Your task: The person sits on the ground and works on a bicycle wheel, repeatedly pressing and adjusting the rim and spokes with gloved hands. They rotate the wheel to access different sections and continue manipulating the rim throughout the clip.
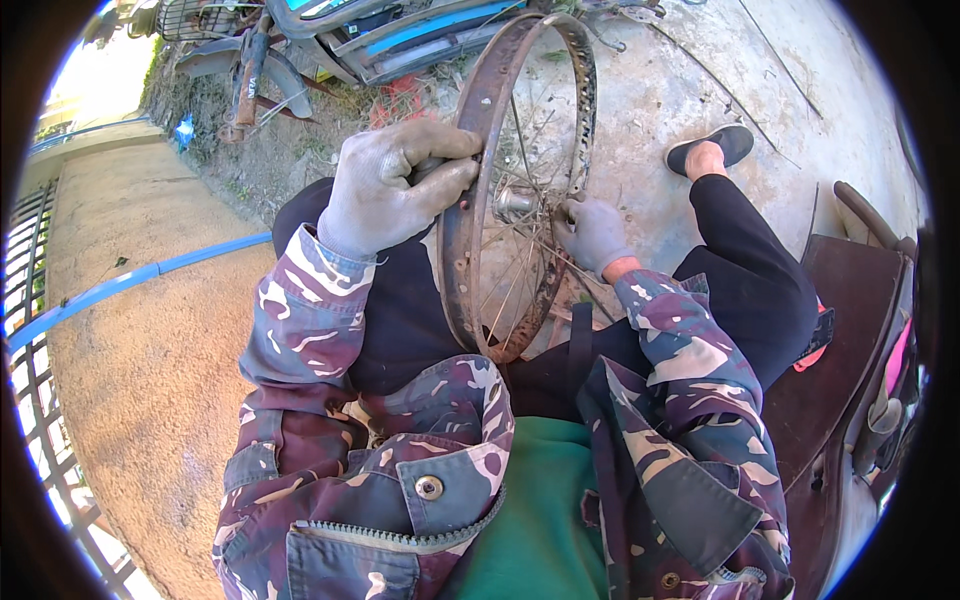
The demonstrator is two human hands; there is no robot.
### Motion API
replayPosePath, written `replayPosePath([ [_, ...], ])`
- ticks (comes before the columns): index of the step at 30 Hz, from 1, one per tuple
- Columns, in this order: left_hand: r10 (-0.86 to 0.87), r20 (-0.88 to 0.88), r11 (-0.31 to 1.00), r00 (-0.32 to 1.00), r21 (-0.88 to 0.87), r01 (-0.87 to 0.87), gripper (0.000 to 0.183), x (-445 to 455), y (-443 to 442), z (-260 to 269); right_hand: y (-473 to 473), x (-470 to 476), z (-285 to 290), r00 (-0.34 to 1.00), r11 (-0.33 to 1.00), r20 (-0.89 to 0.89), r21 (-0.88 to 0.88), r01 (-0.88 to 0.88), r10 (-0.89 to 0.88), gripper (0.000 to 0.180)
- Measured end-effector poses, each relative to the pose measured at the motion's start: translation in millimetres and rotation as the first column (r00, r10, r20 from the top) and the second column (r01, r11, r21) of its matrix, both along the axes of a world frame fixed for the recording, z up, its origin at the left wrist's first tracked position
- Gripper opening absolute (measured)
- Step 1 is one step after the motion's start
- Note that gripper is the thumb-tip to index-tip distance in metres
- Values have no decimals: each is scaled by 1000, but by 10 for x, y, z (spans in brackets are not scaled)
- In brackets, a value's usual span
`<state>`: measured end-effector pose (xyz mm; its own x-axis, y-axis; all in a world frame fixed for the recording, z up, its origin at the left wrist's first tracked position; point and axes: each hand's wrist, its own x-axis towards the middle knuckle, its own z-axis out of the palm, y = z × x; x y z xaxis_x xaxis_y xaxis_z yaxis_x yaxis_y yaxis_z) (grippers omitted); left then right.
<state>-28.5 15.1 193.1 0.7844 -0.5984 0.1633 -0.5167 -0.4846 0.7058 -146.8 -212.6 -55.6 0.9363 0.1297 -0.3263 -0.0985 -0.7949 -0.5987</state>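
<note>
A rusty spoked wheel rim (474, 112) stands upright between my legs, without a tyre. Its metal hub (516, 201) and thin spokes (507, 289) show through the middle, some of them loose or bent. My left hand (397, 180), in a dirty light glove, pinches the near side of the rim between thumb and fingers. On the far side, my gloved right hand (594, 231) has its fingers bent at the rim's edge beside the spokes. Whether it grips a spoke or the rim itself is hidden by the fingers.
Blue-and-grey vehicle bodywork (420, 37) lies ahead, beside a rusty bicycle fork with a mudguard (247, 82). Long thin rods (720, 97) lie on the concrete floor. A tan wall (150, 322) with a blue pipe (142, 279) runs along my left. A dark brown panel (840, 300) stands at right.
</note>
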Motion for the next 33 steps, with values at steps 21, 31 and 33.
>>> replayPosePath([
  [21, 81, -238, 992, 968, -74, -101, 21, -58, -49, 74, -55, -115, 34, 992, 998, -127, 62, -18, 26, 25],
  [31, -41, -744, 749, 667, -465, -472, 29, 47, -33, -173, -608, 16, 540, 829, 799, -501, 590, 119, 247, 42],
  [33, 102, -696, 743, 711, -421, -519, 35, 19, -165, -182, -699, 51, 607, 776, 643, -547, 724, 250, 314, 38],
])
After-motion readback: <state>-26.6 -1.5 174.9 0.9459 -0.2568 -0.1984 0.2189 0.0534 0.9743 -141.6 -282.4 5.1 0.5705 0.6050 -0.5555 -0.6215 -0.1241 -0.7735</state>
